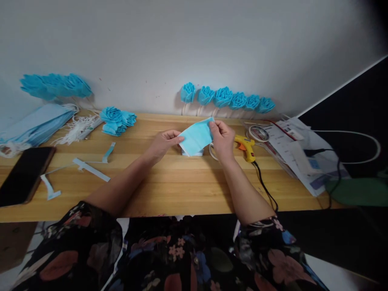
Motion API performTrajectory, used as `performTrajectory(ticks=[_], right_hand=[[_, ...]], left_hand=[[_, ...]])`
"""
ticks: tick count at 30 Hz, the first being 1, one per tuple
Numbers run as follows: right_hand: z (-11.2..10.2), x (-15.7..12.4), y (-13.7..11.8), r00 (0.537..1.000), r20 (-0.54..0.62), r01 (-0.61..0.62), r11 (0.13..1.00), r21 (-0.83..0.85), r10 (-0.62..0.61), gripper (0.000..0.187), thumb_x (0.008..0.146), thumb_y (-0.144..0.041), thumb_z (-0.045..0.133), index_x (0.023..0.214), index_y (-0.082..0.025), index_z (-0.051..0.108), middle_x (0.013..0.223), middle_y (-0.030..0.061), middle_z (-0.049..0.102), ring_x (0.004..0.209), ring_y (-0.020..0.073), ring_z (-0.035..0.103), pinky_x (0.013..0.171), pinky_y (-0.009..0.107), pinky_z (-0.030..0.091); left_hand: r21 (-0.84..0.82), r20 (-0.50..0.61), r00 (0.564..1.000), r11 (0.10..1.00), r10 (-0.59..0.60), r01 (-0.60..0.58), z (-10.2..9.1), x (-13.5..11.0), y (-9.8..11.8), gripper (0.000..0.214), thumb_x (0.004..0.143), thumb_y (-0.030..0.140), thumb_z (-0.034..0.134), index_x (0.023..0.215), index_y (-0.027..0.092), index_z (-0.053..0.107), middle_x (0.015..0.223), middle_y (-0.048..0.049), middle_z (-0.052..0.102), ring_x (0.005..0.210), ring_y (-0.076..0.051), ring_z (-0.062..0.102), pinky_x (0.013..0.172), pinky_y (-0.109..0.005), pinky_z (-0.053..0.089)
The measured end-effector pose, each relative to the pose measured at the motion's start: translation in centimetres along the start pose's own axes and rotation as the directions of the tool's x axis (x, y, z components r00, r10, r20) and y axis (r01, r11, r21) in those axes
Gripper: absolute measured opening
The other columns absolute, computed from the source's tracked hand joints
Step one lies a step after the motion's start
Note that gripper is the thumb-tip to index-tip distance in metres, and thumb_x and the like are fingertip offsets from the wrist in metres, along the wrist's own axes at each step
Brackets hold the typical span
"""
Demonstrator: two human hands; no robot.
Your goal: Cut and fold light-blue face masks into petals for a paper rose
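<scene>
Sky-blue fabric piece [196, 136] in both hands, we hold it tilted above the middle of the wooden surface [169, 192]. Our left hand [163, 144] has its grip clamped on the left edge, thumb on top; our right hand [223, 139] has its grip clamped on the upper right corner. Just below the piece, partly covered by it, we see folded blue material [197, 153] lying flat. Beside our right wrist, a white tape roll [212, 151] shows in part, and near it rests a yellow hot-glue gun [249, 148] with an orange trigger and a black cord [263, 182]. Farther right we have a clear tape roll [264, 134] and printed papers [313, 186].

On our left, pale cut strips [94, 170] lie scattered near a dark smartphone [22, 173]. Behind them we find a cluster of blue fabric roses [112, 116], white cords [79, 128] and a stack of blue face masks [45, 121]. Along the wall [145, 44], six stemmed roses [223, 97] stand in a row, and larger blue blooms [56, 85] crowd together at far left.
</scene>
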State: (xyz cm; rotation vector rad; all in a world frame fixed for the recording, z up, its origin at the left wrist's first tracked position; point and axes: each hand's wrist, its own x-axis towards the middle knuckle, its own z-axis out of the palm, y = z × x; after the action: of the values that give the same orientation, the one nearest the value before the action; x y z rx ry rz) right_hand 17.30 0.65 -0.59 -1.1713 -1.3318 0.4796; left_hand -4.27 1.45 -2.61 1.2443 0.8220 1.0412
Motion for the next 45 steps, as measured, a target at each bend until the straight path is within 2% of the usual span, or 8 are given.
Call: performTrajectory(ticks=[8,15,19,23,28,32,36,45], right_hand=[[-0.2,0.2,0.3,0.998,-0.059,-0.012,0.999,-0.049,0.009,0.038,0.088,-0.056,0.064,0.079,-0.019,0.07,0.063,-0.0037,0.048,0.062,0.0117,0.041,0.058,0.026,0.034],[0.1,-0.1,0.5,0.999,-0.022,0.039,0.998,-0.055,-0.04,0.033,0.089,-0.049,0.065,0.077,-0.019,0.069,0.063,-0.0039,0.05,0.062,0.0117,0.044,0.059,0.026,0.036],[0.4,-0.3,0.8,1.0,-0.009,0.023,1.0,-0.018,-0.023,0.029,0.089,-0.049,0.066,0.087,-0.02,0.072,0.07,-0.002,0.061,0.067,0.0133,0.052,0.064,0.027,0.043],[0.8,-0.3,1.3,0.999,0.001,-0.045,0.996,0.071,0.045,0.037,0.083,-0.052,0.071,0.103,-0.021,0.073,0.074,-0.0008,0.067,0.067,0.0149,0.057,0.064,0.029,0.047],[0.8,-0.1,1.5,0.997,0.023,-0.07,0.994,0.089,0.068,0.033,0.082,-0.051,0.071,0.095,-0.02,0.072,0.077,-0.0003,0.069,0.068,0.0146,0.056,0.064,0.028,0.046],[0.6,-0.1,1.3,0.999,0.008,-0.044,0.998,0.042,0.043,0.026,0.084,-0.046,0.07,0.084,-0.02,0.07,0.068,-0.0034,0.06,0.064,0.0124,0.049,0.061,0.026,0.039],[0.3,-0.2,0.9,1.0,-0.012,-0.008,0.999,-0.046,0.007,0.027,0.088,-0.044,0.066,0.077,-0.019,0.066,0.064,-0.005,0.051,0.063,0.0116,0.043,0.06,0.026,0.035],[0.3,-0.2,1.0,0.999,-0.033,0.011,0.993,-0.122,-0.015,0.037,0.091,-0.053,0.06,0.078,-0.019,0.067,0.066,-0.0035,0.053,0.066,0.0134,0.047,0.063,0.027,0.037]], left_hand=[[0.011,-0.069,0.998,1.0,-0.016,0.017,0.0,0.2,0.4,0.033,0.067,0.041,0.088,0.072,0.015,0.069,0.068,-0.0001,0.069,0.061,-0.009,0.059,0.063,-0.022,0.048],[-0.17,-0.126,0.988,0.983,-0.094,0.072,0.2,0.5,0.0,0.038,0.068,0.039,0.089,0.081,0.017,0.061,0.072,0.0025,0.067,0.054,-0.008,0.058,0.046,-0.019,0.045],[-0.249,-0.106,0.991,0.967,-0.082,0.053,0.3,0.5,-0.1,0.034,0.077,0.036,0.084,0.084,0.018,0.056,0.073,0.0024,0.066,0.059,-0.009,0.062,0.052,-0.02,0.051],[-0.305,-0.124,0.989,0.952,-0.075,0.034,0.3,0.6,-0.4,0.029,0.084,0.033,0.079,0.087,0.018,0.054,0.084,0.0008,0.068,0.07,-0.01,0.067,0.066,-0.024,0.059],[-0.325,-0.12,0.991,0.946,-0.052,0.01,0.3,0.7,-0.6,0.027,0.081,0.032,0.082,0.09,0.017,0.062,0.092,-0.0021,0.072,0.076,-0.012,0.068,0.07,-0.027,0.06],[-0.311,-0.085,0.995,0.95,-0.051,0.022,0.4,0.6,-0.6,0.029,0.08,0.034,0.082,0.099,0.015,0.072,0.097,-0.0063,0.076,0.079,-0.014,0.07,0.072,-0.028,0.061],[-0.291,-0.038,0.998,0.956,-0.049,0.036,0.4,0.5,-0.6,0.03,0.08,0.039,0.083,0.095,0.014,0.076,0.094,-0.0083,0.078,0.079,-0.016,0.072,0.073,-0.029,0.062],[-0.298,-0.017,0.998,0.953,-0.053,0.045,0.8,0.1,0.3,0.032,0.076,0.041,0.087,0.085,0.013,0.075,0.079,-0.0053,0.075,0.063,-0.012,0.067,0.058,-0.024,0.058]])
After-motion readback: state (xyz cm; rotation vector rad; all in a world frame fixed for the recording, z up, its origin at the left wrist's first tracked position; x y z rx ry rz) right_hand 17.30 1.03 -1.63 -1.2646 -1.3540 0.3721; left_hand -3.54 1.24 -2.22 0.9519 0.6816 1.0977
